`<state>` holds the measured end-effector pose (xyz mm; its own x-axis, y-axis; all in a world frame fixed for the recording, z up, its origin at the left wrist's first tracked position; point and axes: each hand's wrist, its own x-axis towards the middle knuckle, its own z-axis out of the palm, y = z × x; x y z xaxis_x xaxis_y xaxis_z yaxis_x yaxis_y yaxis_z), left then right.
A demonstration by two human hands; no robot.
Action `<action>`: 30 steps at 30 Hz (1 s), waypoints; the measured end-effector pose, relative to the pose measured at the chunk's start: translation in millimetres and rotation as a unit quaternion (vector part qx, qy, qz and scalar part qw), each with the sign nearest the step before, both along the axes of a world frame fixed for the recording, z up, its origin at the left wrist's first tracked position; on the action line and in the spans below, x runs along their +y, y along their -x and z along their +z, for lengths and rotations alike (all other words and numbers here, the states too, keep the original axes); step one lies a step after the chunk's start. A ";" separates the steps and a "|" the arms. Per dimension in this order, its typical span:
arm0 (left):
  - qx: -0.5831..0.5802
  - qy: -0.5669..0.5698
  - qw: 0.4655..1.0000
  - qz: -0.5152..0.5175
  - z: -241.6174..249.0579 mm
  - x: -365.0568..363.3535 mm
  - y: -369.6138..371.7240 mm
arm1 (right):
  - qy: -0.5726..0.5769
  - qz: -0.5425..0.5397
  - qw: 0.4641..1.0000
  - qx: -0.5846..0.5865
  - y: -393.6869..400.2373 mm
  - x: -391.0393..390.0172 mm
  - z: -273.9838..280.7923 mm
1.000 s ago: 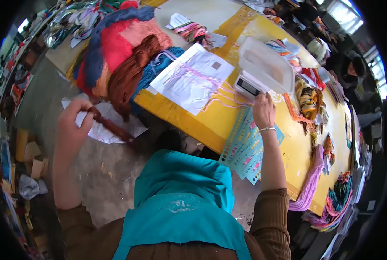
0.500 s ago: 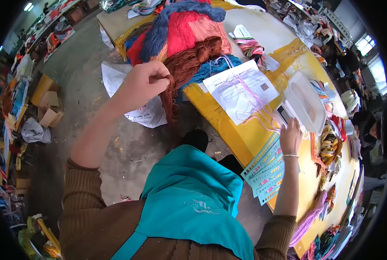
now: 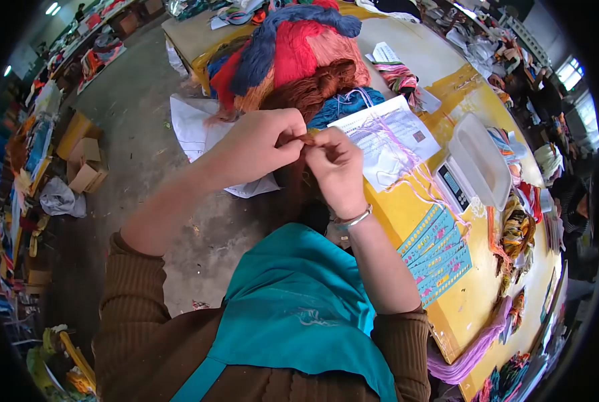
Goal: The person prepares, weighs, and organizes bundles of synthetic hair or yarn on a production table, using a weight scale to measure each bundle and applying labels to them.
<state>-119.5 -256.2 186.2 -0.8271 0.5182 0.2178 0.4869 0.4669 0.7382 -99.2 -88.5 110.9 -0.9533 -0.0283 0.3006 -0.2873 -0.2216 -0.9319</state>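
Note:
My left hand (image 3: 259, 144) pinches a few strands of reddish-brown thread (image 3: 303, 139) in front of the yellow table's corner. Close against it, my right hand (image 3: 340, 171) grips the same strands, its fingers curled. The strands belong to the brown hank (image 3: 316, 87), which lies just beyond my hands on a heap of red (image 3: 293, 50), blue (image 3: 256, 57) and peach skeins. To the right of my right hand, a printed sheet (image 3: 413, 120) has pale pink and lilac threads (image 3: 390, 144) across it.
On the yellow table (image 3: 407, 201) stand a small digital scale (image 3: 452, 184) and a clear plastic box (image 3: 484, 161). Fanned blue printed cards (image 3: 437, 258) lie nearer me, with a lilac skein (image 3: 470, 352) at the edge. Cardboard boxes (image 3: 85, 164) sit on the floor at left.
My right hand has left the scale and moved left to the brown thread beside my left hand. My left hand has shifted right and slightly down, still holding strands.

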 end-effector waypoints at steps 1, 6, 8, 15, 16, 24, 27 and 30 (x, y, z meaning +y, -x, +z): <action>-0.001 -0.001 1.000 0.000 -1.8 -1.1 0.4 | 0.004 -0.017 1.000 0.004 2.4 3.6 1.6; -0.016 -0.066 0.996 -0.057 -10.1 2.1 6.0 | 0.101 0.021 0.995 0.008 5.2 10.8 11.7; -0.084 -0.105 0.990 -0.047 -1.2 5.7 3.7 | 0.081 0.060 0.995 -0.010 2.7 21.2 11.4; -0.185 -0.222 0.954 -0.076 -13.8 17.0 2.7 | 0.100 0.028 0.994 -0.030 -1.3 23.5 14.4; -0.191 -0.231 0.949 -0.096 -13.1 17.5 1.9 | 0.106 0.012 0.994 -0.027 -0.1 23.5 12.6; -0.147 -0.212 0.964 -0.060 -13.9 22.3 5.8 | -0.331 -0.194 0.917 0.106 -2.9 15.2 7.0; -0.110 -0.215 0.966 -0.091 -21.1 24.5 3.4 | -0.456 -0.191 0.863 0.108 -6.8 16.5 17.2; -0.120 -0.212 0.968 -0.061 -22.0 21.4 8.3 | -0.464 -0.156 0.871 0.047 -10.6 20.1 23.3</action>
